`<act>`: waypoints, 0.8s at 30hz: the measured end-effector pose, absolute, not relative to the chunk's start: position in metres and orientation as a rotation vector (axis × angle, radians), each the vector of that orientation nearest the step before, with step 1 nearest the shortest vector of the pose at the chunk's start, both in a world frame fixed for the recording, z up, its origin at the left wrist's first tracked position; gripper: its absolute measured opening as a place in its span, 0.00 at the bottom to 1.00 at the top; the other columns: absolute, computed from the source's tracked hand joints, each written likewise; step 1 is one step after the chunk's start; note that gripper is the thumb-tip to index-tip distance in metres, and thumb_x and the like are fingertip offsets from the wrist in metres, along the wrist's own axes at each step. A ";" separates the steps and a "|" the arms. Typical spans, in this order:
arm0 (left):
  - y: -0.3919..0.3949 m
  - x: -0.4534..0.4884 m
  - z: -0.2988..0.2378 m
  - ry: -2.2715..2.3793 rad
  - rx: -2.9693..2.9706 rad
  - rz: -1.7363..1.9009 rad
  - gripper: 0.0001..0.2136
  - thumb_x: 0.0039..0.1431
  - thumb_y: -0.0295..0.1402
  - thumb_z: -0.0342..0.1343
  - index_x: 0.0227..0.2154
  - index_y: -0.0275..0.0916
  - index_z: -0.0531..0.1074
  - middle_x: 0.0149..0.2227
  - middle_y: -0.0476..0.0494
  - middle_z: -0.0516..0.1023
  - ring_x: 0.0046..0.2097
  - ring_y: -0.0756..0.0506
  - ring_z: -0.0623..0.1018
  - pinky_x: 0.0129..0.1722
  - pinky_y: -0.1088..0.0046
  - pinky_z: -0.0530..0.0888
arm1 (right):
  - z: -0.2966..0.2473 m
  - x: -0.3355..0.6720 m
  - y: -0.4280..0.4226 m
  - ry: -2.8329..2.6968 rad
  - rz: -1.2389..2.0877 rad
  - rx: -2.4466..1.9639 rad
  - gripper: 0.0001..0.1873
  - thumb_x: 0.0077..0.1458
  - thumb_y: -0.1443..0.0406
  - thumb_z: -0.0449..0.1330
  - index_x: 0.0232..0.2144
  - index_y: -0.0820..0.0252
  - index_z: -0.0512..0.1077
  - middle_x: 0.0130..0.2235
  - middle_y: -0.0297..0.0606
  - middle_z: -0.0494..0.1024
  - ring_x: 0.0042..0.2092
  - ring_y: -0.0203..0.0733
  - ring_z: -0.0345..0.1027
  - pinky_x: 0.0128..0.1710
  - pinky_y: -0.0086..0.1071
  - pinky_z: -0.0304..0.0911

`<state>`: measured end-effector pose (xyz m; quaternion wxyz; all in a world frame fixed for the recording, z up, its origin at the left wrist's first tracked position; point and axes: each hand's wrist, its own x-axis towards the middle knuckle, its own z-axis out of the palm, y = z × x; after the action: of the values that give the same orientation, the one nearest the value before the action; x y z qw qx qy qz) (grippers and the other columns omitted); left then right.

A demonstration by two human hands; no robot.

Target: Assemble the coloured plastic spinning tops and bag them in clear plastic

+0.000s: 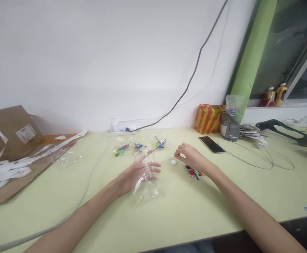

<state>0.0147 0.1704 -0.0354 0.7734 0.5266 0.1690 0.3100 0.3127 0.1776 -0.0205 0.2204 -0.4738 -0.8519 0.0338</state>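
Forearms (244, 196) out, left hand (139, 170) splayed against clear bag (149, 192); white disc (173, 162) sat at eight o'clock from nearer, curled right hand (190, 154), grip unclear!

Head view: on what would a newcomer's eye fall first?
The bare left hand touching a clear plastic bag and the bare right hand beside a small, round white piece, mid-picture, would probably draw the eye. Next comes the long dark cable across the white wall, then the red-and-yellow striped bag right of centre.
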 end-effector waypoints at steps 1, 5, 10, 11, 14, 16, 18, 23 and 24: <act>0.171 0.015 -0.036 0.367 1.139 0.672 0.39 0.65 0.36 0.57 0.72 0.46 0.41 0.57 0.29 0.71 0.57 0.32 0.72 0.53 0.51 0.70 | -0.021 0.312 0.177 -2.359 0.097 -1.324 0.08 0.62 0.72 0.58 0.35 0.59 0.77 0.38 0.41 0.79 0.43 0.45 0.66 0.44 0.36 0.59; 0.171 0.015 -0.036 0.346 1.134 0.671 0.38 0.65 0.35 0.57 0.72 0.46 0.42 0.57 0.29 0.71 0.58 0.32 0.72 0.54 0.50 0.69 | -0.023 0.307 0.177 -2.394 0.123 -1.342 0.08 0.62 0.72 0.59 0.36 0.59 0.78 0.39 0.42 0.79 0.44 0.46 0.66 0.44 0.36 0.59; 0.170 0.015 -0.034 0.352 1.148 0.667 0.41 0.64 0.37 0.59 0.72 0.47 0.41 0.57 0.30 0.71 0.57 0.33 0.72 0.54 0.50 0.68 | -0.029 0.302 0.177 -2.417 0.129 -1.314 0.08 0.63 0.70 0.59 0.35 0.59 0.78 0.38 0.41 0.79 0.44 0.46 0.66 0.45 0.37 0.59; 0.169 0.015 -0.034 0.354 1.152 0.667 0.41 0.64 0.37 0.60 0.72 0.48 0.40 0.57 0.29 0.70 0.57 0.33 0.72 0.54 0.50 0.68 | -0.030 0.302 0.178 -2.418 0.129 -1.310 0.08 0.63 0.70 0.58 0.35 0.59 0.78 0.38 0.41 0.79 0.44 0.46 0.66 0.45 0.37 0.59; 0.169 0.015 -0.033 0.357 1.161 0.668 0.42 0.63 0.38 0.60 0.71 0.48 0.39 0.58 0.29 0.70 0.57 0.33 0.72 0.54 0.49 0.67 | -0.031 0.302 0.180 -2.431 0.133 -1.290 0.09 0.63 0.71 0.57 0.35 0.59 0.78 0.38 0.40 0.79 0.43 0.45 0.66 0.45 0.37 0.59; 0.168 0.015 -0.033 0.360 1.163 0.665 0.41 0.63 0.37 0.60 0.71 0.48 0.40 0.58 0.29 0.69 0.57 0.33 0.72 0.54 0.49 0.67 | -0.032 0.302 0.181 -2.438 0.134 -1.279 0.10 0.62 0.72 0.57 0.35 0.59 0.78 0.37 0.40 0.79 0.43 0.45 0.66 0.45 0.37 0.58; 0.168 0.014 -0.033 0.358 1.165 0.656 0.40 0.63 0.38 0.60 0.71 0.48 0.42 0.57 0.30 0.70 0.57 0.33 0.71 0.55 0.50 0.67 | -0.033 0.302 0.182 -2.439 0.139 -1.274 0.11 0.62 0.73 0.56 0.34 0.59 0.79 0.37 0.40 0.79 0.43 0.45 0.66 0.45 0.37 0.59; 0.167 0.015 -0.031 0.381 1.183 0.649 0.41 0.60 0.37 0.63 0.70 0.47 0.45 0.56 0.31 0.70 0.57 0.34 0.72 0.54 0.51 0.68 | -0.035 0.301 0.183 -2.431 0.175 -1.259 0.12 0.61 0.74 0.57 0.33 0.58 0.79 0.36 0.40 0.79 0.43 0.45 0.66 0.44 0.36 0.59; 0.167 0.016 -0.030 0.385 1.185 0.651 0.42 0.59 0.37 0.64 0.70 0.47 0.45 0.56 0.31 0.70 0.56 0.34 0.72 0.54 0.51 0.68 | -0.036 0.300 0.183 -2.431 0.184 -1.250 0.12 0.61 0.74 0.57 0.33 0.58 0.79 0.36 0.40 0.79 0.43 0.45 0.66 0.44 0.36 0.59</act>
<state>0.0158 0.1668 -0.0303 0.7628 0.5451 0.1771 0.2993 0.3003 0.1828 -0.0358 0.1996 -0.4469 -0.8695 0.0659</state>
